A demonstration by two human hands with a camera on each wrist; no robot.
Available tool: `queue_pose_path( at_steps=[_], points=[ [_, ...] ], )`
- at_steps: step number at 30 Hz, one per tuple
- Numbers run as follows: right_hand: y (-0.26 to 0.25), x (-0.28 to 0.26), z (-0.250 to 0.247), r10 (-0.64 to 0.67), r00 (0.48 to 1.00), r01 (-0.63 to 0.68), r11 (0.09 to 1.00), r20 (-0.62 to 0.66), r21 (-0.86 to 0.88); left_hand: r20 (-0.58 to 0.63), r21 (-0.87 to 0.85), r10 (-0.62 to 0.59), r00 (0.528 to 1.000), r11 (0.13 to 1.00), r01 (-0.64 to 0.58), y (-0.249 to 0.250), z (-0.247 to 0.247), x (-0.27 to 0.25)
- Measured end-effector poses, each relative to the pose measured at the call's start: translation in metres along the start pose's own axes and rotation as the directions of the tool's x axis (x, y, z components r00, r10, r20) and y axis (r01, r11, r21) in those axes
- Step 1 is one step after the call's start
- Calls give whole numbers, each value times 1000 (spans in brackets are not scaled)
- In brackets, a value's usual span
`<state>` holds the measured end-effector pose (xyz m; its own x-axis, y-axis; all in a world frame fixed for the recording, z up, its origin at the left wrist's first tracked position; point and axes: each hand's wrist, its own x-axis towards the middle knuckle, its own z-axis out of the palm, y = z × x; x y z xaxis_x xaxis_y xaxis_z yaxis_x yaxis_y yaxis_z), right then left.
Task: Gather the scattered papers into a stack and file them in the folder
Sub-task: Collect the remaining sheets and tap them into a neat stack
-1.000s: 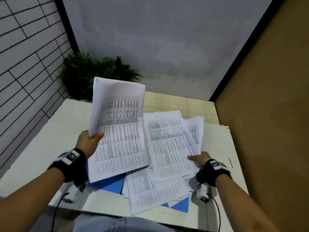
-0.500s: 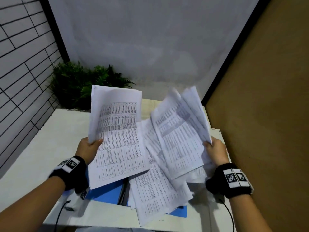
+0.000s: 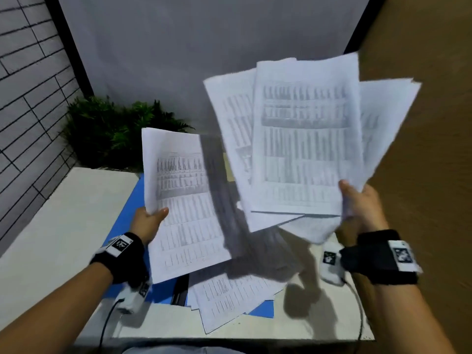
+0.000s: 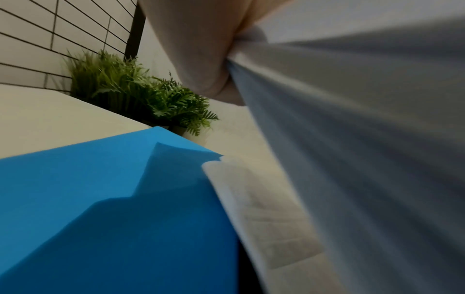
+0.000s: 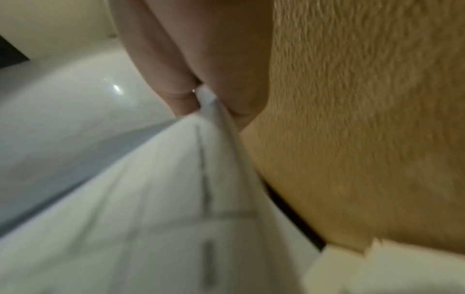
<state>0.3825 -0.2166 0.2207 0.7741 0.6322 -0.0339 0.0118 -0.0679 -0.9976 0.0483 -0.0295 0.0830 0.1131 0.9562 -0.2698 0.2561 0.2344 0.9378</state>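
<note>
My left hand (image 3: 150, 221) grips a sheaf of printed sheets (image 3: 182, 200) by its left edge, held upright above the table. My right hand (image 3: 357, 203) pinches a fanned bunch of several sheets (image 3: 306, 139) at its lower right corner, raised high in the air. In the left wrist view the fingers (image 4: 198, 59) clamp the paper edge (image 4: 352, 139); in the right wrist view the fingers (image 5: 201, 59) pinch the bunch (image 5: 163, 199). An open blue folder (image 3: 127, 208) lies flat on the white table (image 3: 63, 226), with a few sheets (image 3: 229, 297) lying on its right half.
A green potted plant (image 3: 115, 131) stands at the table's far left corner by the tiled wall. A brown board wall (image 3: 421, 175) runs close along the right side. A grey wall is behind. The folder's dark spine clip (image 3: 181, 290) shows near the front edge.
My right hand has lifted its bunch of sheets off the table and raised it high to the right. The left hand's sheaf has stayed raised. More blue folder is uncovered.
</note>
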Motion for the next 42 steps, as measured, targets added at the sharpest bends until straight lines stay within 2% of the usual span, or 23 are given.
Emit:
queue_pose_path(
  at_steps=[2, 5, 7, 9, 11, 13, 15, 18, 21, 25, 30, 34, 40, 42],
  points=[
    [28, -7, 22, 127, 983, -142, 984, 133, 107, 63, -66, 7, 998, 998, -3, 11, 12, -8],
    [62, -17, 54, 294, 897, -350, 928, 330, 126, 162, -116, 59, 985, 992, -40, 29, 24, -17],
    [69, -20, 69, 309, 842, -385, 918, 441, 91, 180, -92, 82, 980, 994, -67, 38, 27, -18],
    [69, -18, 77, 273, 815, -352, 934, 511, 62, 123, -110, 57, 991, 993, -43, 45, 24, -15],
    [66, -16, 84, 215, 833, -275, 960, 510, 45, 161, -267, 58, 985, 964, -13, 51, 17, -15],
    [62, -17, 91, 144, 873, -191, 980, 466, 54, 217, -437, 83, 973, 899, 21, 55, 14, -15],
    [58, -21, 97, 66, 910, -94, 994, 409, 50, 164, -441, 217, 962, 889, -125, 60, 13, -18],
    [56, -23, 101, -7, 933, -25, 996, 361, 83, 45, -395, 360, 932, 863, -314, 66, 10, -24],
    [56, -22, 99, -58, 913, 20, 995, 404, 97, 18, -396, 407, 913, 842, -367, 65, 8, -30],
    [55, -21, 98, -38, 888, -12, 994, 458, 107, 176, -371, 408, 896, 870, -324, 64, 12, -41],
    [54, -14, 86, -68, 877, 10, 992, 476, 123, 256, -375, 405, 878, 879, -295, 72, 20, -44],
    [56, -10, 82, -86, 885, 2, 984, 458, 181, 236, -372, 450, 861, 861, -348, 82, 21, -47],
    [55, -5, 87, -77, 886, -20, 979, 457, 203, 132, -441, 534, 835, 786, -433, 88, 17, -40],
    [56, -7, 92, -60, 870, -25, 986, 489, 165, 144, -411, 531, 835, 800, -438, 85, 20, -39]
  ],
)
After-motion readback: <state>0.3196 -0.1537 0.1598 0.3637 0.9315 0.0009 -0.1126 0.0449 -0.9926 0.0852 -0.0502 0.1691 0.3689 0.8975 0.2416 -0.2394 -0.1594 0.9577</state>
